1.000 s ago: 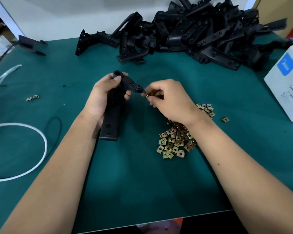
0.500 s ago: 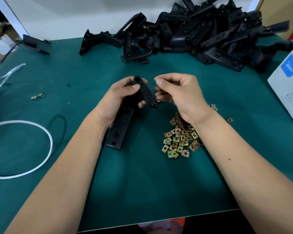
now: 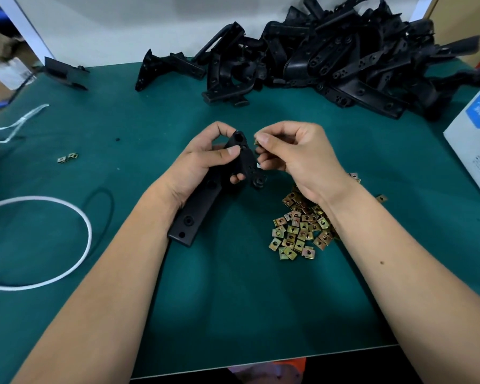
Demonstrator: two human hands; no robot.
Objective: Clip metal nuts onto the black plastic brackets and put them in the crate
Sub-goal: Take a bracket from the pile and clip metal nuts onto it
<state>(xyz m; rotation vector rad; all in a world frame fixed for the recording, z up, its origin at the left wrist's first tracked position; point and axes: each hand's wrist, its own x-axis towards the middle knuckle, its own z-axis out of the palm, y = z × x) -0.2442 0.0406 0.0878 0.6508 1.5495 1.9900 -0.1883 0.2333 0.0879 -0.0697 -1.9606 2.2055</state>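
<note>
Head cam: left hand (image 3: pixel 203 167) grips the black bracket (image 3: pixel 205 202) tilted up off the mat, probably steadying it, while right hand (image 3: pixel 297 159) pinches a metal nut (image 3: pixel 257 141) just beside its top tab.

Both bare forearms are reaching forward and the hands are meeting in the middle. The left hand (image 3: pixel 205 162) is gripping a bracket (image 3: pixel 203 200), thumb lying on top and fingers curling under. The right hand (image 3: pixel 297 159) is pinching a nut (image 3: pixel 256 141) between thumb and forefinger, other fingers curling in.
</note>
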